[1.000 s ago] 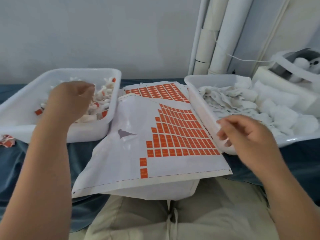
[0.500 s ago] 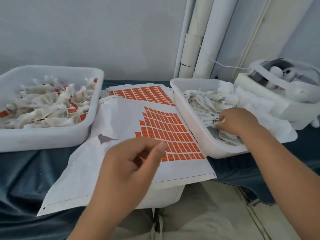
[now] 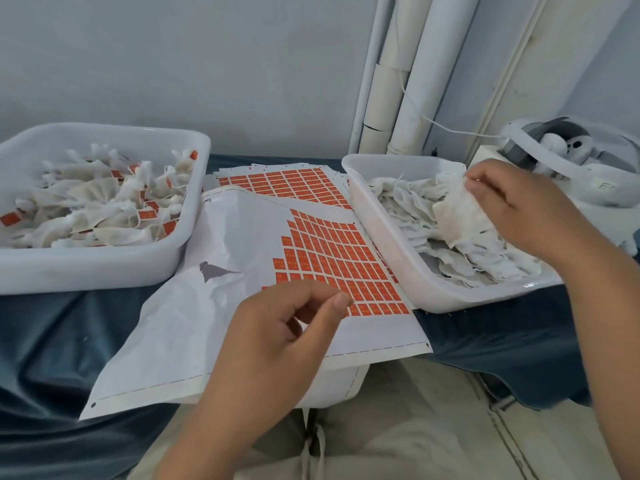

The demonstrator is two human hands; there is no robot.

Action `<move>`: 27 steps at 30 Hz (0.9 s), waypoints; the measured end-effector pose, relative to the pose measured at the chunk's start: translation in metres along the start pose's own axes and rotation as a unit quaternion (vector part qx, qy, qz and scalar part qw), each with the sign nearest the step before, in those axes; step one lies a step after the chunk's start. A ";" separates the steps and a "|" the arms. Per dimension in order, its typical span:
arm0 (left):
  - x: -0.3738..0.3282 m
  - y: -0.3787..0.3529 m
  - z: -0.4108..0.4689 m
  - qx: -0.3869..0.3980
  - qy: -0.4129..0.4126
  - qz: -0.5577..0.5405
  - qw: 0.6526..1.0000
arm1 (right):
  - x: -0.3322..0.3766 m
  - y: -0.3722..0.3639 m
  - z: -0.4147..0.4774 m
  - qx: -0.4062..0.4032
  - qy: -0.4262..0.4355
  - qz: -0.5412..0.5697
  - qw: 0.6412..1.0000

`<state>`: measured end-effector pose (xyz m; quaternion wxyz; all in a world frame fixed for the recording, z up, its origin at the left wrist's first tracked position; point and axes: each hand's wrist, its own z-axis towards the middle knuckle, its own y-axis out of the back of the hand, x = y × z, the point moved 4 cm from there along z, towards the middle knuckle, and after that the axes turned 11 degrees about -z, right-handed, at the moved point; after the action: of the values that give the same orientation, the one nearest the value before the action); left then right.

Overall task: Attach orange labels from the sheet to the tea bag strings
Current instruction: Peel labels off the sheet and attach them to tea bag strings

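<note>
A white sheet of orange labels (image 3: 332, 251) lies between two white tubs, its left part peeled bare. My left hand (image 3: 277, 337) hovers over the sheet's near edge, thumb and forefinger loosely curled, holding nothing I can see. My right hand (image 3: 519, 209) pinches a white tea bag (image 3: 457, 213) lifted above the right tub (image 3: 398, 261), which holds several unlabelled tea bags. The left tub (image 3: 104, 268) holds several tea bags with orange labels on their strings.
A second label sheet (image 3: 287, 185) lies behind the first. White tubes (image 3: 408, 81) lean on the wall at the back. A white device (image 3: 571, 157) sits at far right. Dark blue cloth (image 3: 52, 323) covers the surface; my lap is below.
My left hand went from the left tub to the label sheet. My right hand reached into the right tub and now lifts a tea bag out of the pile.
</note>
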<state>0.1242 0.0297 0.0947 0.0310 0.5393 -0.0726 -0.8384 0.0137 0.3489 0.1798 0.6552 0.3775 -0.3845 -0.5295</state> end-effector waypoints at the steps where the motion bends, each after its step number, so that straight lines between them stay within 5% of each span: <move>1: 0.000 -0.002 -0.001 0.000 0.003 -0.002 1.000 | 0.015 0.008 -0.007 0.004 0.029 0.002 1.000; 10: 0.010 -0.018 -0.007 -0.014 0.018 0.010 1.000 | 0.115 0.002 -0.067 0.120 0.168 0.135 0.969; 16: 0.015 -0.030 -0.006 0.091 0.056 -0.065 0.992 | 0.131 -0.025 -0.089 0.133 0.169 0.219 0.952; 20: 0.025 -0.025 -0.005 0.022 0.077 -0.076 0.994 | 0.122 -0.042 -0.097 0.126 0.049 0.354 0.925; 25: 0.029 -0.018 -0.005 -0.066 0.095 -0.116 0.987 | 0.125 -0.071 -0.108 0.225 -0.053 0.471 0.851; 27: 0.028 -0.015 -0.007 -0.128 0.083 -0.095 0.984 | 0.130 -0.076 -0.115 0.134 -0.125 0.460 0.869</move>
<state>0.1192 0.0401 0.0640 0.0264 0.6033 0.0896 -0.7920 0.1057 0.2194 0.0763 0.7142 0.1722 -0.6606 -0.1547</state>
